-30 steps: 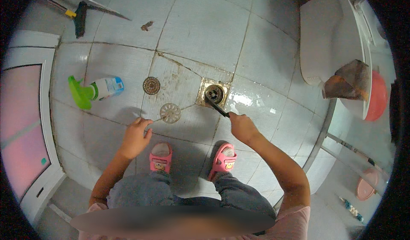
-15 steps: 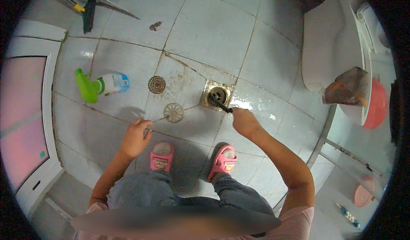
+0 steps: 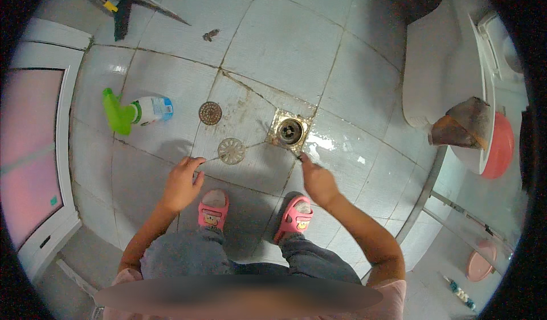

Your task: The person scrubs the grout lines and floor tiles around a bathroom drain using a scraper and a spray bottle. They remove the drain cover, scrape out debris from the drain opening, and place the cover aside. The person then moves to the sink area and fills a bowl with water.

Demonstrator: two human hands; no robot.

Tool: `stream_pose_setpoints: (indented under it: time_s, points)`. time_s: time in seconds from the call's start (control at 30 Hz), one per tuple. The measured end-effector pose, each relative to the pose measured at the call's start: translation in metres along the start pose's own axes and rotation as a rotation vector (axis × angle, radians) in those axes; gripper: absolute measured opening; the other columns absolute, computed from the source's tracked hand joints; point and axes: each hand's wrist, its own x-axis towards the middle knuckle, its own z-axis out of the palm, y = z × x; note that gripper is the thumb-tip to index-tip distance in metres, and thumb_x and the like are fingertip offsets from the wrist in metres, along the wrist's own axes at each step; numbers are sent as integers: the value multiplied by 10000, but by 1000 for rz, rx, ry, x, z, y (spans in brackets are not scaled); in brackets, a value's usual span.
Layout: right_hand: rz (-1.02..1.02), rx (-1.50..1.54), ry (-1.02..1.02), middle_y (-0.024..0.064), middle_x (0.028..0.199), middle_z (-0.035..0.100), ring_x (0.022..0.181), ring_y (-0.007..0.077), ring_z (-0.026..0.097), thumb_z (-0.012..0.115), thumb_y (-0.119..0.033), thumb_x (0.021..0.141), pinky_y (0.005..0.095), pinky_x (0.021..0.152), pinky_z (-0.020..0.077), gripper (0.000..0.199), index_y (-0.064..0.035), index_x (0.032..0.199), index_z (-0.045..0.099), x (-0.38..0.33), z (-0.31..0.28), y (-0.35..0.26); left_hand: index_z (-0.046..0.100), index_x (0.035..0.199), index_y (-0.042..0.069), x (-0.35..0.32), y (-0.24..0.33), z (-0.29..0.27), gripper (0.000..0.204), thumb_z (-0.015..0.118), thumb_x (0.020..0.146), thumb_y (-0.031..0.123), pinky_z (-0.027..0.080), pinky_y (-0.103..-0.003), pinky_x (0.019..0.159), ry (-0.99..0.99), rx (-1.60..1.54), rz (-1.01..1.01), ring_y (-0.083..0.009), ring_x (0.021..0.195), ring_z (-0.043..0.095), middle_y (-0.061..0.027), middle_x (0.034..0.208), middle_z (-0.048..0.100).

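My right hand [image 3: 320, 182] is closed on a slim black-handled tool [image 3: 298, 156], beside the near edge of the square brass floor drain [image 3: 302, 144]. The tool's far part is smeared, so its kind does not show. Inside the drain, the round dark opening is uncovered and wet. To its left a pale round strainer with petal-shaped slots [image 3: 232, 151] lies flat on the tiles. A brownish perforated round cover [image 3: 210, 113] lies further up. My left hand [image 3: 183, 183] hovers near the strainer, fingers loosely bent, thumb apart, with nothing visible in it.
A spray bottle with a green head [image 3: 152, 110] lies on its side at left, near a white-framed door [image 3: 73, 120]. A dark clump [image 3: 211, 35] and a squeegee [image 3: 122, 17] are at the top. A white toilet [image 3: 436, 64] stands right. My pink sandals [image 3: 295, 220] are below the drain.
My right hand has drawn back toward me and slightly left, bringing the black tool out of the drain opening. My left hand stays nearly in place.
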Motion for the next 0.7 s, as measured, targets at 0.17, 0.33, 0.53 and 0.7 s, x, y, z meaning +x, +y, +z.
stream_pose_setpoints:
  time_s: [0.17,0.33,0.53,0.7]
  points:
    - [97,-64,151,203,726,576,617,355,591,414,-67,794,438,523,484,337,26,1115,379,47,57,41,532,1035,59,4,4,-2,276,562,761,64,470,-333,667,-34,96,56,-256,722,574,-136,915,546]
    - [-58,-57,75,210,716,581,553,378,572,459,-48,762,463,475,466,198,4,940,393,42,87,12,539,1009,63,3,-4,0,275,568,736,58,458,-360,640,2,-10,36,-281,704,562,-137,895,550]
    - [-32,81,213,259,656,558,577,413,564,429,-77,797,494,517,456,209,37,970,400,62,77,19,498,1003,45,32,-22,16,314,591,703,48,441,-377,673,223,-102,31,-295,781,540,-139,940,529]
    - [92,138,134,245,646,562,582,410,565,381,-115,836,505,492,445,154,-1,937,399,70,70,23,431,1035,46,85,-46,25,421,644,675,94,379,-398,785,362,132,134,-313,913,489,-135,968,516]
